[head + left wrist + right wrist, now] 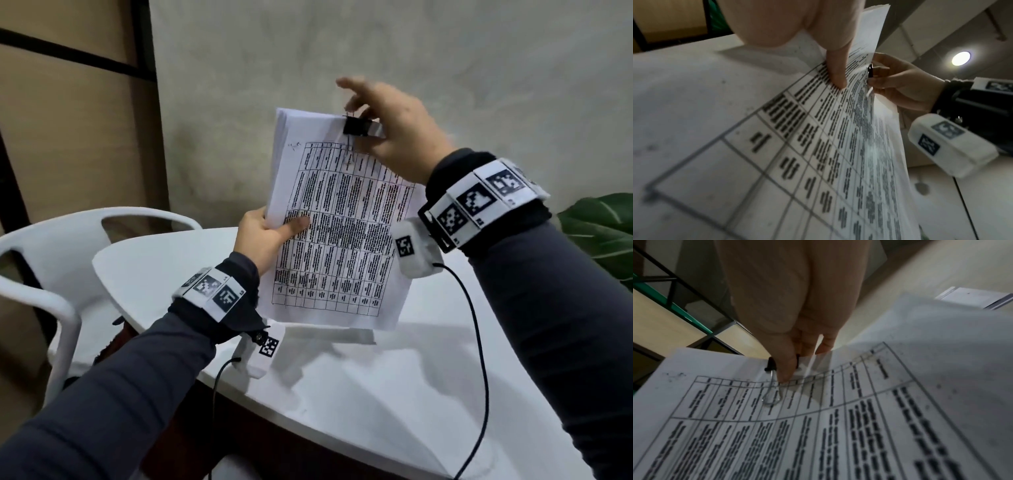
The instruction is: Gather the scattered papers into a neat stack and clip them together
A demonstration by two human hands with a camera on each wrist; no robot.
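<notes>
A stack of white papers (pixel 342 233) printed with a black table is held upright above the table. My left hand (pixel 270 233) grips the stack's left edge, thumb on the front sheet (pixel 836 71). A black binder clip (pixel 358 126) sits on the stack's top edge, one wire handle folded down on the front page (pixel 772 395). My right hand (pixel 387 130) pinches the clip (pixel 772 365), thumb on the front and fingers behind the papers (pixel 859 418). In the left wrist view the clip (pixel 870 70) appears edge-on beside the right hand (pixel 900 87).
A white round table (pixel 342 377) lies below the papers. A white plastic chair (pixel 51 274) stands at the left. Green plant leaves (pixel 603 226) show at the right edge. A grey wall is behind. Black cables hang from both wrist cameras.
</notes>
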